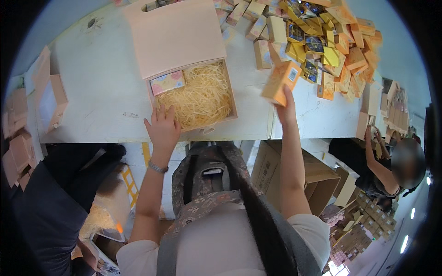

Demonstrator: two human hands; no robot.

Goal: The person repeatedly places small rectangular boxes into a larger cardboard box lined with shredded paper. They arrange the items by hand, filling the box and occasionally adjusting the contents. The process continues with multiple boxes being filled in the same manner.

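An open pink gift box (234, 103), its lid (179, 38) folded back, lies on the white table before me. Pale yellow shredded paper filler (203, 96) covers most of its inside. In the back left corner sits a small flower-patterned carton (168, 82). My left hand (163, 124) rests at the box's front left edge, fingers spread on the filler and holding nothing. Right of the box, my right hand (287, 105) grips an orange carton (281, 82) that bears a barcode, held tilted near the pile.
A heap of orange cartons (355, 58), gold boxes (304, 51) and floral cartons (262, 53) spreads at the back right. Another open pink box (57, 98) stands at left. Below the table is a large cardboard box (310, 176). A person in dark clothes (51, 193) is left, another (380, 165) right.
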